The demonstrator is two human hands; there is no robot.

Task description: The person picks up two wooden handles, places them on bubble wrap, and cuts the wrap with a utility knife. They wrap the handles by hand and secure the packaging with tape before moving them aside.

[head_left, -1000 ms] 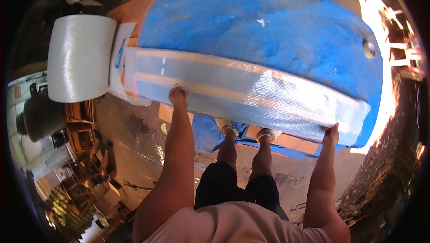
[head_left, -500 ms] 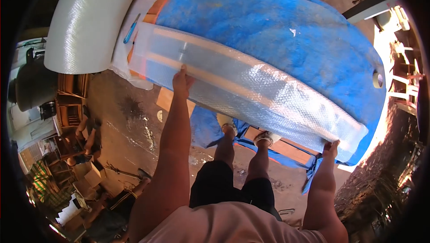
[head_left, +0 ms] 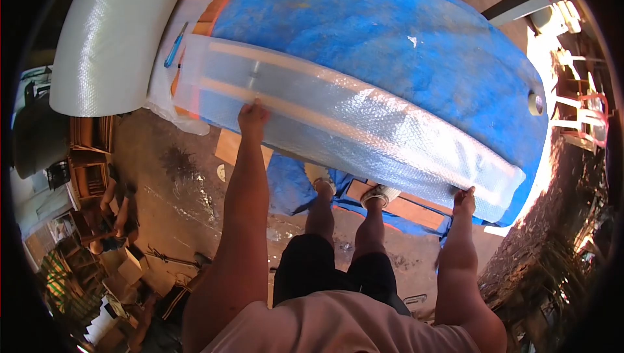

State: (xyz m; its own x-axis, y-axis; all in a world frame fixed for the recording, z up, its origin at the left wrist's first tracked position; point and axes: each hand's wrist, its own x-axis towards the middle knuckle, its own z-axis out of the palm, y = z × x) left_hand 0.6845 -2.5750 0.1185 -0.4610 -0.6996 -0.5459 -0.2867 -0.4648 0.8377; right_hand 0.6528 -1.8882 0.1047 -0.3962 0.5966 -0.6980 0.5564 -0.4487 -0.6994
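A long strip of bubble wrap [head_left: 364, 132] lies over pale wooden slats on a blue tarp [head_left: 390, 34]. Near its left end, my left hand [head_left: 253, 117] pinches the front edge of the wrap. Toward the right end, my right hand [head_left: 465, 201] holds the same edge between closed fingers. At the upper left stands a big roll of bubble wrap [head_left: 114, 41]. Between roll and strip lies a blue cutter knife [head_left: 175, 45], touched by neither hand.
A tape roll [head_left: 535, 104] rests at the tarp's right side. Wooden boards [head_left: 396, 205] lie by my feet under the table edge. At the lower left are stacked wooden furniture [head_left: 90, 174] and another person's legs [head_left: 117, 210]. White chairs [head_left: 582, 116] stand far right.
The whole view has shifted, so the table and rolls appear slightly further left. Both hands keep to the wrap's front edge, the right one slightly higher in view.
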